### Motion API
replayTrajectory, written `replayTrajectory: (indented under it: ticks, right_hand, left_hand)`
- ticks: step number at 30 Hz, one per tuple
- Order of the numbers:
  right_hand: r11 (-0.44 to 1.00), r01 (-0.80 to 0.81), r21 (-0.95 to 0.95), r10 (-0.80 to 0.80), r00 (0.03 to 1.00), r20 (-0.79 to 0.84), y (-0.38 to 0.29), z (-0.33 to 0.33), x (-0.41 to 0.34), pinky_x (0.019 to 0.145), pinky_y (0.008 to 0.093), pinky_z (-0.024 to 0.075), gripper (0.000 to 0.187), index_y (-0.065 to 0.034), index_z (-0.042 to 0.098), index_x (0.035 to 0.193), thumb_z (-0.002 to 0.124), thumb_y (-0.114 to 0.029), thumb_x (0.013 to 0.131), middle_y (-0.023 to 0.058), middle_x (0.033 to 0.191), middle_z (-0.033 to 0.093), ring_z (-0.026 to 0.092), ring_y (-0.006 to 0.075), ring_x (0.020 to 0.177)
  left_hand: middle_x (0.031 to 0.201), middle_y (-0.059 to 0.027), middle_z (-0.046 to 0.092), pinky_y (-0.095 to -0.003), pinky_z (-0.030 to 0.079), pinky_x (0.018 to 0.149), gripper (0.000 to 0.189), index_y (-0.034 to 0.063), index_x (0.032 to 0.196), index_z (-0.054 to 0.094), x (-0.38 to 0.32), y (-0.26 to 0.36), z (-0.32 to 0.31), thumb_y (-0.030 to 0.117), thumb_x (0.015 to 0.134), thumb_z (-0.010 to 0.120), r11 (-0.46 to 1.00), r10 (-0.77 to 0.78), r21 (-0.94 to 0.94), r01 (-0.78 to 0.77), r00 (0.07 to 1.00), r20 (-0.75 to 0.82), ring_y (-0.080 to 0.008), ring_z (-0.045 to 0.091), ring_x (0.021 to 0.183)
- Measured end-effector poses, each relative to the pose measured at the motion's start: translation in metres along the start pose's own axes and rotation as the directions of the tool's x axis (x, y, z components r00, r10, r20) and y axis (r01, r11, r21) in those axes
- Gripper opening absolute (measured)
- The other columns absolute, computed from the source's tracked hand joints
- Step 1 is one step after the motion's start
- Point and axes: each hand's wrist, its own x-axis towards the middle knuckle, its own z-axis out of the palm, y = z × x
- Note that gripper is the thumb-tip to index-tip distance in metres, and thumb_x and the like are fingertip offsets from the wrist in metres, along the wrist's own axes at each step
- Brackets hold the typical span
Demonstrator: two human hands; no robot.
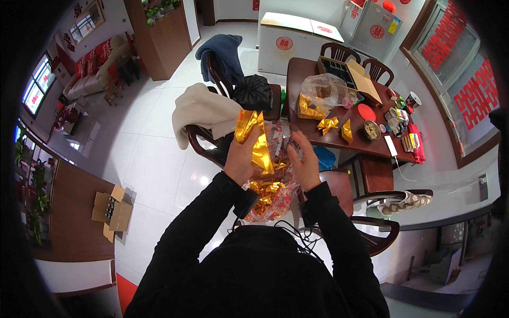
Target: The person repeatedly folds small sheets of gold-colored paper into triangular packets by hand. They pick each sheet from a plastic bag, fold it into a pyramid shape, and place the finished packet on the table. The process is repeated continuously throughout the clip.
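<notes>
My left hand [240,159] grips folded gold foil paper [261,153], its shiny panels standing up past my thumb. Across from it, my right hand [307,163] is slightly blurred, with its fingers apart and nothing visible in its grasp. Below and between both hands is a clear plastic bag [283,208] with a red pattern. Crumpled or folded gold foil pieces [265,191] fill it. Two more folded gold pieces, one with several points [328,125] and one flatter [346,132], lie on the dark wooden table [314,137] beyond my right hand.
On the table stand a clear bag with gold foil [312,108], an open cardboard box [368,85] and a metal bowl of food [372,130]. A chair draped with a cream cloth [206,113] is ahead left. Black cables [304,238] hang near my waist.
</notes>
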Motion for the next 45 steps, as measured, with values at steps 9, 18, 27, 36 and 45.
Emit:
replayTrajectory:
  ticks: [9,18,27,36,45]
  right_hand:
    - [0.981,0.156,-0.117,-0.153,0.988,0.033,-0.092,0.011,-0.006,0.106,0.0394,0.0461,0.051,-0.0008,0.053,0.142,0.066,-0.011,0.094,0.0199,0.144,0.055,0.058,0.0358,0.127]
    - [0.98,-0.135,0.145,0.152,0.982,-0.114,-0.086,0.002,-0.002,0.07,0.0262,0.0504,0.026,0.0006,0.062,0.123,0.063,-0.005,0.097,0.0109,0.096,0.07,0.065,0.0118,0.081]
    - [0.988,0.126,-0.089,-0.135,0.986,-0.1,-0.088,-0.01,0.002,0.058,0.0364,0.0505,0.035,-0.0094,0.065,0.132,0.06,-0.008,0.098,0.0226,0.08,0.066,0.067,0.0308,0.062]
    - [0.989,0.127,-0.074,-0.135,0.985,-0.107,-0.089,-0.009,0.004,0.056,0.0365,0.0496,0.035,-0.0094,0.065,0.132,0.061,-0.006,0.098,0.0236,0.081,0.067,0.067,0.0311,0.06]
    - [0.884,0.311,-0.348,-0.342,0.939,-0.03,-0.088,-0.01,0.004,0.078,0.0381,0.0592,0.035,-0.0087,0.068,0.126,0.065,-0.001,0.091,0.0166,0.12,0.07,0.073,0.0322,0.096]
  left_hand:
    - [0.119,-0.0082,0.066,-0.0304,0.053,0.094,0.037,0.0011,0.132,0.056,0.0,-0.011,0.013,0.029,0.109,0.049,0.993,0.093,0.074,-0.097,0.994,0.054,-0.0157,0.064,0.107]
    - [0.099,-0.0038,0.063,-0.0271,0.052,0.078,0.033,0.0041,0.11,0.059,-0.004,-0.004,0.013,0.036,0.105,0.059,0.966,0.142,0.23,-0.121,0.987,-0.077,-0.0106,0.061,0.086]
    - [0.106,-0.0012,0.067,-0.0212,0.048,0.077,0.035,0.0024,0.131,0.058,0.005,0.022,0.032,0.017,0.1,0.066,0.825,0.412,0.389,-0.409,0.908,0.082,-0.0044,0.057,0.085]
    - [0.116,-0.004,0.07,-0.02,0.048,0.08,0.033,0.0028,0.131,0.056,0.004,0.027,0.034,0.016,0.101,0.063,0.848,0.365,0.375,-0.375,0.926,0.101,-0.0034,0.058,0.088]
    - [0.114,-0.0102,0.07,-0.0271,0.054,0.09,0.031,-0.0032,0.124,0.056,0.005,0.023,0.031,-0.002,0.094,0.06,0.888,0.365,0.287,-0.36,0.93,0.038,-0.0144,0.067,0.098]
